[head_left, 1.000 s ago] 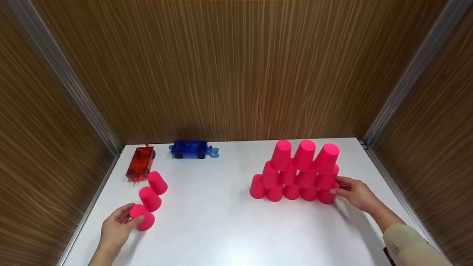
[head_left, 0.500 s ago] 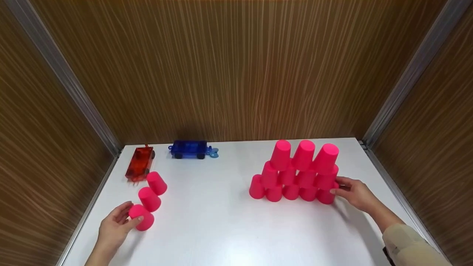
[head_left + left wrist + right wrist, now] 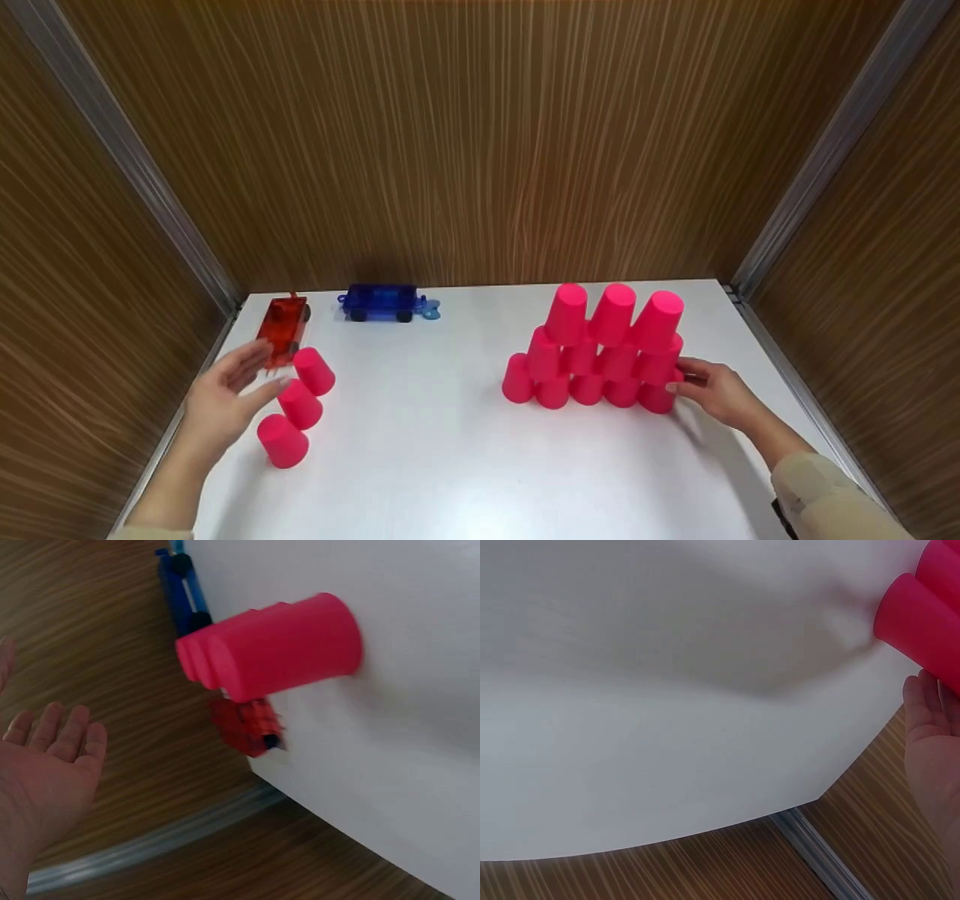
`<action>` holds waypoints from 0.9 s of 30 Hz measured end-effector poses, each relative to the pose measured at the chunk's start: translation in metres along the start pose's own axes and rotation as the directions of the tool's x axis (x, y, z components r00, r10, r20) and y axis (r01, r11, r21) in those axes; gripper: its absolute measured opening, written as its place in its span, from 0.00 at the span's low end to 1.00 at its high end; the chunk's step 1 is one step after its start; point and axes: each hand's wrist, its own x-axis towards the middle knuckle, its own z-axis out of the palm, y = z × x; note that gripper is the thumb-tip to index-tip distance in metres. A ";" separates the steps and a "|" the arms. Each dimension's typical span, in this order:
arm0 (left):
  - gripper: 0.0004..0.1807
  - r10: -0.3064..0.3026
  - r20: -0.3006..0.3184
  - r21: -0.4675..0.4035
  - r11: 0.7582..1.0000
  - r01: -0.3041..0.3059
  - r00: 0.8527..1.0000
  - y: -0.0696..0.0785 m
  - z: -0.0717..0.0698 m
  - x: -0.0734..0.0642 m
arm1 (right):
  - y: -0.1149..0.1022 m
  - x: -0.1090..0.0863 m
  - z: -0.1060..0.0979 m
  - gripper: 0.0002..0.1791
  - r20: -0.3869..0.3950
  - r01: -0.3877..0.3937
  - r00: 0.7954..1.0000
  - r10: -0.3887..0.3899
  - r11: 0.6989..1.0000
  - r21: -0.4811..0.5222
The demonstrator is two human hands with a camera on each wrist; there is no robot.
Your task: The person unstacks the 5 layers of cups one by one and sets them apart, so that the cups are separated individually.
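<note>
Three upside-down pink cups stand in a slanting row at the left of the white table: a front cup (image 3: pixel 283 444), a middle cup (image 3: pixel 301 406) and a back cup (image 3: pixel 315 372). Just left of them my left hand (image 3: pixel 221 401) is raised with spread fingers and holds nothing; its palm (image 3: pixel 52 787) shows in the left wrist view. At the right rises a three-tier wall of pink cups (image 3: pixel 619 361), all upside down. My right hand (image 3: pixel 724 397) grips the bottom cup (image 3: pixel 657 399) at its right end, thumb in front. Its far fingers are partly hidden.
A red toy wagon (image 3: pixel 283 324) is behind the left cups, partly covered by my left hand. Near the back edge sits a blue toy wagon (image 3: pixel 381 301). Wood-grain panels (image 3: pixel 480 150) enclose the white table (image 3: pixel 420 450) at the back and sides.
My left hand has let go of the front left cup and moved up and away, its fingers spreading. That cup stays standing. The right hand keeps its place at the cup wall.
</note>
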 end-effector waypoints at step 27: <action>0.37 0.341 0.356 -0.183 0.938 -0.293 0.870 0.197 0.231 0.078 | -0.006 0.000 0.006 0.34 0.007 0.000 1.000 0.000 1.000 0.009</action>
